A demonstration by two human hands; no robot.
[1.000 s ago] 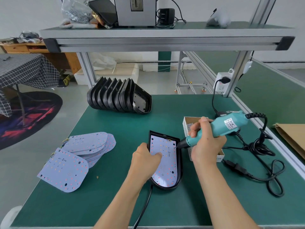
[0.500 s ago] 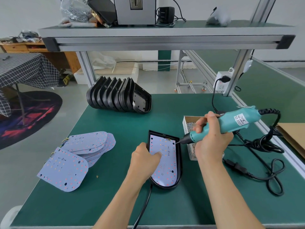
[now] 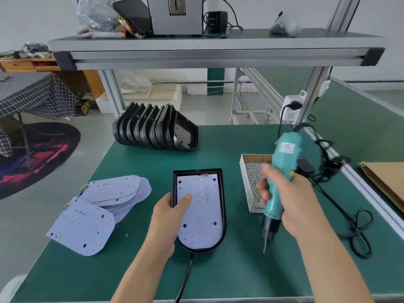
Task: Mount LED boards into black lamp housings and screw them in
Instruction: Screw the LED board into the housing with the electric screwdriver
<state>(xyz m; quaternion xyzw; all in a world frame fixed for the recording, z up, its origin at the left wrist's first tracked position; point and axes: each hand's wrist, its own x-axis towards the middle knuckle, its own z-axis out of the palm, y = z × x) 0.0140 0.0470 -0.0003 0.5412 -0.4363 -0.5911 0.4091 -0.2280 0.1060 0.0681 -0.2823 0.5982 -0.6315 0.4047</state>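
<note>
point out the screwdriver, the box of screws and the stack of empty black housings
screwdriver (image 3: 282, 169), head view, on its teal body above the right hand's grip
box of screws (image 3: 251, 180), head view, on the pile of screws inside
stack of black housings (image 3: 153, 127), head view, on the middle shells of the row

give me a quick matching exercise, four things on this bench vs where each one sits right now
Things:
1. electric screwdriver
2. screw box
3. empty housings
4. loose LED boards

Places:
a. stacked on edge at the bench's far side
b. fanned in a pile on the left
c. in the right hand, tip down
d. on the mat to the right of the housing with a board in it

Pairs: 1-c, 2-d, 3-a, 4-b
</note>
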